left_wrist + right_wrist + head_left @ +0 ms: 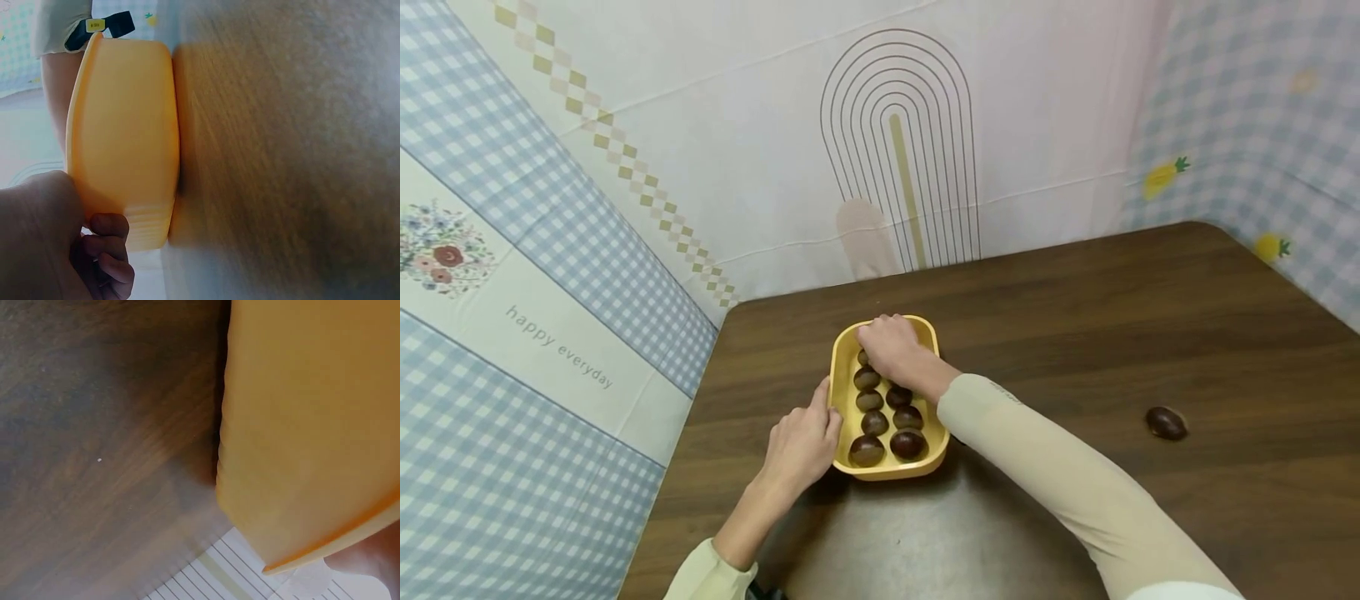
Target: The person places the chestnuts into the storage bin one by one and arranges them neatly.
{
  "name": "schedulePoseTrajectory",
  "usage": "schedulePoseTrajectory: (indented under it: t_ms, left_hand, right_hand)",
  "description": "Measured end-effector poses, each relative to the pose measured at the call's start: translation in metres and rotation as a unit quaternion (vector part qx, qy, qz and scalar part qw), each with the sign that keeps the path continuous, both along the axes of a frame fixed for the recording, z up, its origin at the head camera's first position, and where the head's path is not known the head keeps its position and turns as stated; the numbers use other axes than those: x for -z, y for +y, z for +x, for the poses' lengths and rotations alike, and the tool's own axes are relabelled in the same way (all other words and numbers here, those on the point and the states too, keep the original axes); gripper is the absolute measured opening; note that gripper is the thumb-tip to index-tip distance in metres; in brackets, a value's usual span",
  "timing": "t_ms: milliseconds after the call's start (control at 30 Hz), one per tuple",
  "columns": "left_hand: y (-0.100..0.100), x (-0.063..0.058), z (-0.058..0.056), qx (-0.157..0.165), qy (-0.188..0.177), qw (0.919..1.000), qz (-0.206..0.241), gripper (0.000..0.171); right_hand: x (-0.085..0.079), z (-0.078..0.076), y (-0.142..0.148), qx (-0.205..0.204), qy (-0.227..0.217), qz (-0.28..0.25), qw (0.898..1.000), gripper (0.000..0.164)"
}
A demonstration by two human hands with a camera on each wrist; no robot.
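A yellow plastic basket stands on the wooden table with brown, glossy chestnuts lined up in two rows inside it. My left hand grips the basket's left rim, and in the left wrist view its curled fingers lie by the outer wall. Over the far end of the basket, my right hand reaches down inside, knuckles up. Its fingertips are hidden, so I cannot tell whether it holds a chestnut. The right wrist view shows mostly the basket's outer wall.
One loose chestnut lies on the table well to the right of the basket. Behind the table's far edge hangs a patterned cloth, with checked cloth on the right side.
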State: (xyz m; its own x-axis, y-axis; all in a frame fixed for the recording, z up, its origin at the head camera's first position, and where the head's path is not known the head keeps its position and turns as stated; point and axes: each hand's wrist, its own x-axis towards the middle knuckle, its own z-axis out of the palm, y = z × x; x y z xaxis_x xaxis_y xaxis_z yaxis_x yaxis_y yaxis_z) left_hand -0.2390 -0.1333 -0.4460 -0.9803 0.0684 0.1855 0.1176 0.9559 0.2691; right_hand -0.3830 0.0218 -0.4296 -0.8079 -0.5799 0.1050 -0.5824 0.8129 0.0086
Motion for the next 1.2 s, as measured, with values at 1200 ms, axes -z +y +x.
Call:
schedulePoseTrajectory:
  t_ms: [1200]
  left_hand:
    - [0.006, -0.004, 0.004, -0.008, -0.016, 0.9998, -0.003, 0.052]
  right_hand:
    - [-0.011, 0.106, 0.343, 0.144, -0.144, -0.109, 0.973, 0.043]
